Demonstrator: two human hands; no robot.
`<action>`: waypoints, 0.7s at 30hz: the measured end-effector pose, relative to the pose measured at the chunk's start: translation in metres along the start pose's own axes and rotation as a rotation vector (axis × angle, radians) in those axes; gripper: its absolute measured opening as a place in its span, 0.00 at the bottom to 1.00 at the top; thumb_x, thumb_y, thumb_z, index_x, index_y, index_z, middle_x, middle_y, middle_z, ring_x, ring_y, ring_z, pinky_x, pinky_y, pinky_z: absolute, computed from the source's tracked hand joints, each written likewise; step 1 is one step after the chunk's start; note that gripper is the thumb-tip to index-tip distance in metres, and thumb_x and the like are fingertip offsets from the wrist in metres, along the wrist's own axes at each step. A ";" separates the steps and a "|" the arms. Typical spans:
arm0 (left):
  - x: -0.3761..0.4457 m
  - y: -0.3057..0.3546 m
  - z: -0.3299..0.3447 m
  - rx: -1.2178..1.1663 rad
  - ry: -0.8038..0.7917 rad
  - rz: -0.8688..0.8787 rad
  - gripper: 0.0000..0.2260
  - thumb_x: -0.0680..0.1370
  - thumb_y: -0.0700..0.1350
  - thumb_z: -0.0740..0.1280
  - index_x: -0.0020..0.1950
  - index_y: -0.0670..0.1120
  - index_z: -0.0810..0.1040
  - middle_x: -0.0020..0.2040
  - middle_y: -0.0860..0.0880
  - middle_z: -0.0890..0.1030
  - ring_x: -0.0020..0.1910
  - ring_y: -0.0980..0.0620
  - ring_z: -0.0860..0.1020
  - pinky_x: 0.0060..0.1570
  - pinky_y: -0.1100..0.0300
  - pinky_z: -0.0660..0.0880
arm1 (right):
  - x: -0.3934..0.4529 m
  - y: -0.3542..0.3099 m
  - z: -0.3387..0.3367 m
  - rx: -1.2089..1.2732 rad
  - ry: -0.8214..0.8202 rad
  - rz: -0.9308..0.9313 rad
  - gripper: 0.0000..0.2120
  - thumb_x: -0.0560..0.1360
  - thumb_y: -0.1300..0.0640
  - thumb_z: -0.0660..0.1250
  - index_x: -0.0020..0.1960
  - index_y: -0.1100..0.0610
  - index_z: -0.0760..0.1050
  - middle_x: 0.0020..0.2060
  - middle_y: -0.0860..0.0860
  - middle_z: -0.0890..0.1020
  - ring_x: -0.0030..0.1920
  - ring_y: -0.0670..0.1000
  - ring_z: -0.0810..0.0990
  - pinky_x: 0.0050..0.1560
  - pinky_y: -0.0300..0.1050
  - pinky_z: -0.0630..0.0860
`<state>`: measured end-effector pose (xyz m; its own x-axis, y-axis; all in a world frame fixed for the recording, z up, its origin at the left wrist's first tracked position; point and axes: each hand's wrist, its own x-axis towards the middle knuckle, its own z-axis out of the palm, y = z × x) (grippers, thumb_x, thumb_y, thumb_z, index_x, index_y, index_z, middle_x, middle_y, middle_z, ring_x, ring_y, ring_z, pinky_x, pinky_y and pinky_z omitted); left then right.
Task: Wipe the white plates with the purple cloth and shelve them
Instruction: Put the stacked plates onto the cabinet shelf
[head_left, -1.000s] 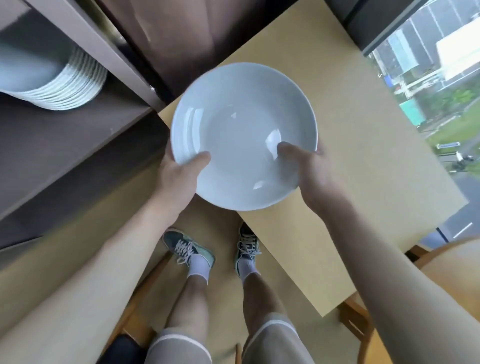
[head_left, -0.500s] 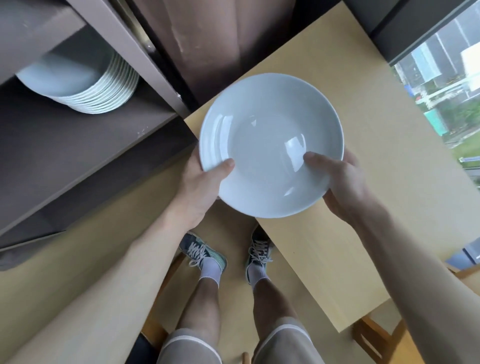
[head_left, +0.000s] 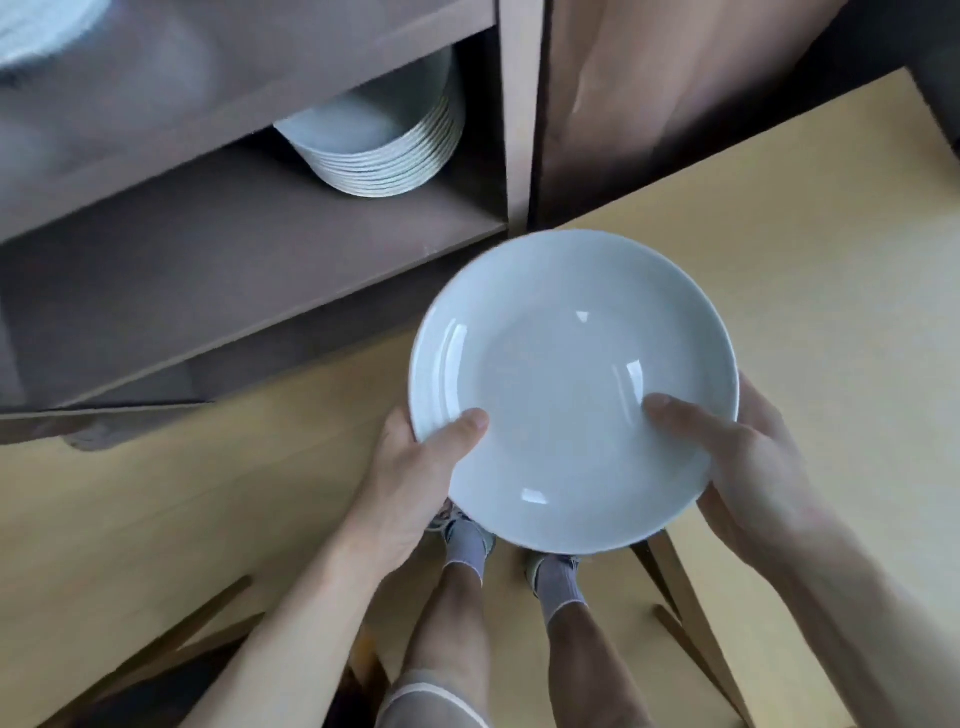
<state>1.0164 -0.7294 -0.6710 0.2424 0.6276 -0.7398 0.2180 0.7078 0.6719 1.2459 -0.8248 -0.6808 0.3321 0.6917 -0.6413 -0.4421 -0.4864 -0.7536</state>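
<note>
Head view: left hand (head_left: 410, 483) and right hand (head_left: 748, 467) each grip one white plate (head_left: 571, 384) by its rim, thumbs curled inside, above the table (head_left: 805, 249) edge. One stack of plates (head_left: 384, 156), about ten, sits on the brown shelf (head_left: 218, 270).

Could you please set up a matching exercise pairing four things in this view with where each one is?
Things:
1. white plate
2. stack of plates
3. left hand
4. right hand

Places:
A. inside the brown shelf unit
B. gripping the plate's right rim, thumb on the inside
C. held in the air at the table edge
D. gripping the plate's left rim, thumb on the inside

Pairs: 1-C, 2-A, 3-D, 4-B
</note>
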 end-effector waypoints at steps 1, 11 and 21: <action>-0.005 0.001 -0.015 0.000 0.023 0.006 0.12 0.73 0.45 0.71 0.54 0.57 0.86 0.56 0.47 0.87 0.57 0.44 0.85 0.62 0.38 0.79 | 0.000 0.004 0.014 0.006 -0.025 0.008 0.20 0.76 0.65 0.69 0.66 0.52 0.78 0.58 0.56 0.84 0.57 0.64 0.84 0.50 0.63 0.82; 0.008 0.011 -0.162 -0.114 0.322 0.068 0.15 0.81 0.37 0.69 0.64 0.52 0.81 0.59 0.51 0.86 0.60 0.48 0.84 0.57 0.46 0.81 | 0.072 0.024 0.183 -0.108 -0.320 0.025 0.26 0.72 0.58 0.72 0.70 0.51 0.75 0.59 0.54 0.85 0.56 0.61 0.85 0.54 0.65 0.83; 0.100 0.047 -0.267 -0.188 0.332 0.109 0.19 0.80 0.39 0.71 0.70 0.49 0.77 0.62 0.51 0.85 0.61 0.46 0.83 0.53 0.36 0.83 | 0.165 0.011 0.309 -0.186 -0.272 0.052 0.30 0.63 0.57 0.74 0.65 0.54 0.79 0.55 0.53 0.87 0.55 0.59 0.86 0.58 0.64 0.81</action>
<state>0.7983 -0.5470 -0.7228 -0.0706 0.7515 -0.6560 0.0232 0.6587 0.7521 1.0381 -0.5508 -0.7498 0.0674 0.7687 -0.6361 -0.2850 -0.5961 -0.7506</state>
